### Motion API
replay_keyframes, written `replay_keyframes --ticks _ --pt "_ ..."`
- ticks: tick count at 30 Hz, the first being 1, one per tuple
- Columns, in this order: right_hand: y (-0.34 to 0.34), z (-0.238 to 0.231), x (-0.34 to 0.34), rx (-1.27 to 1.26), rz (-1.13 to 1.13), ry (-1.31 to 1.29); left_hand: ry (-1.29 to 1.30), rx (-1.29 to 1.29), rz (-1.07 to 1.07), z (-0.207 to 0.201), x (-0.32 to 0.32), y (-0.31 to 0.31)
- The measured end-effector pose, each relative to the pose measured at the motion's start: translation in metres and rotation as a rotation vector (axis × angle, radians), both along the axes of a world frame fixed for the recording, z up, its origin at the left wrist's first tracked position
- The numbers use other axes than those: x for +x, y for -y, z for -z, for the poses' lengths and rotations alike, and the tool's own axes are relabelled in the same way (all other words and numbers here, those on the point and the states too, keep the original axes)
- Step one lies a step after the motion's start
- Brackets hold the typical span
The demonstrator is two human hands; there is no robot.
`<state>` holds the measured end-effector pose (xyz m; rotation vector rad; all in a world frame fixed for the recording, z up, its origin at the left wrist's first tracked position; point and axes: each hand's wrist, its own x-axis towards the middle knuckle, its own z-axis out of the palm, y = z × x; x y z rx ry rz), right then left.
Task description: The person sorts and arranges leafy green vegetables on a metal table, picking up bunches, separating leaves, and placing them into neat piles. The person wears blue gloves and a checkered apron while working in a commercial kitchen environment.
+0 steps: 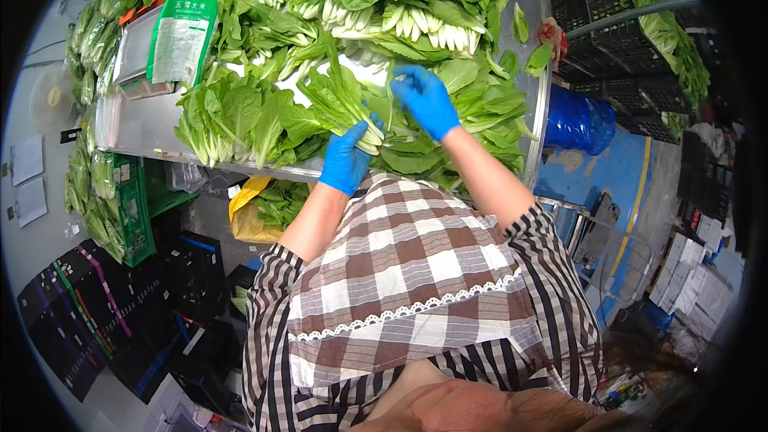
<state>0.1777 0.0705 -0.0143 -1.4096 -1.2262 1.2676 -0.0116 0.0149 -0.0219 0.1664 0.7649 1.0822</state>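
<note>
My left hand (346, 162), in a blue glove, is closed round the pale stem end of a bunch of leafy greens (334, 100). The leaves of that bunch point up and away from me over the table. To the right of it my right hand (430, 102), also gloved in blue, is raised above the greens with its fingers curled together. What its fingertips hold, if anything, I cannot make out. Loose greens (232, 116) lie by the near edge at the left. Beyond both hands a large heap of white-stemmed greens (416, 20) covers the metal table (152, 132).
A green and white plastic package (182, 38) stands against a scale (148, 88) at the left. Bagged greens (92, 52) hang beyond it. Below are a green crate (134, 212) and a yellow bag (248, 212). Black crates (624, 52) and a blue drum-like object (580, 122) stand right.
</note>
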Motion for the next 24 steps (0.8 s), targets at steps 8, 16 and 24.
replay_keyframes --ticks 8,16,24 --pt "-0.093 0.001 -0.031 -0.337 0.301 -0.717 0.013 -0.073 -0.026 0.004 0.001 0.003" --pt "-0.127 0.002 -0.041 -0.406 0.408 -0.494 -0.036 -0.071 -0.054 -0.002 0.004 0.002" --pt "-0.023 -0.005 -0.025 -0.246 0.148 -0.418 -0.010 -0.081 -0.140 0.004 -0.006 -0.006"
